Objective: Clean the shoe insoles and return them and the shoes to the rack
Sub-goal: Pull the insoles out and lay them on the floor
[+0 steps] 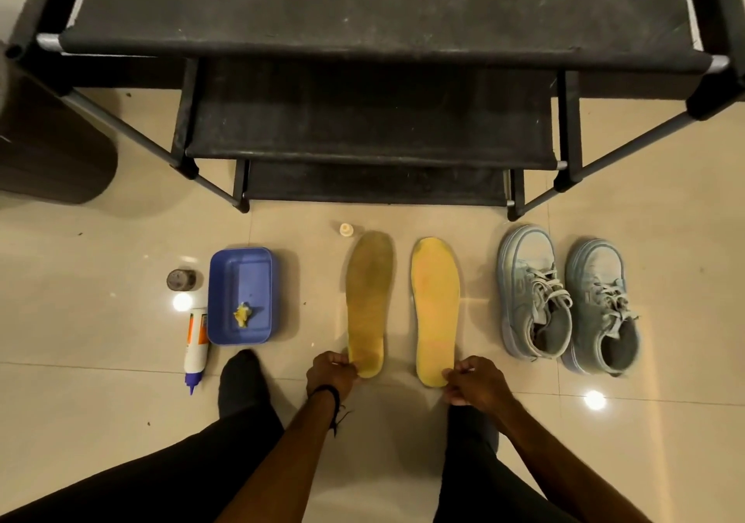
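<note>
Two yellow insoles lie flat on the tiled floor in front of me, toes pointing at the rack. The left insole [367, 300] looks darker and dirtier than the right insole [435, 308]. My left hand [331, 375] pinches the heel of the left insole. My right hand [475, 381] pinches the heel of the right one. Two grey-blue lace-up shoes stand to the right, the left shoe [532, 292] beside the right shoe [600, 308]. The black shoe rack [371, 135] stands just beyond, its shelves bare.
A blue tray [258, 268] holding a small yellow cloth [243, 314] sits left of the insoles. Beside it lie a white bottle with a purple tip [196, 343] and a small dark jar [181, 279]. A tiny cap [346, 229] rests near the rack. A dark bin [48, 147] stands far left.
</note>
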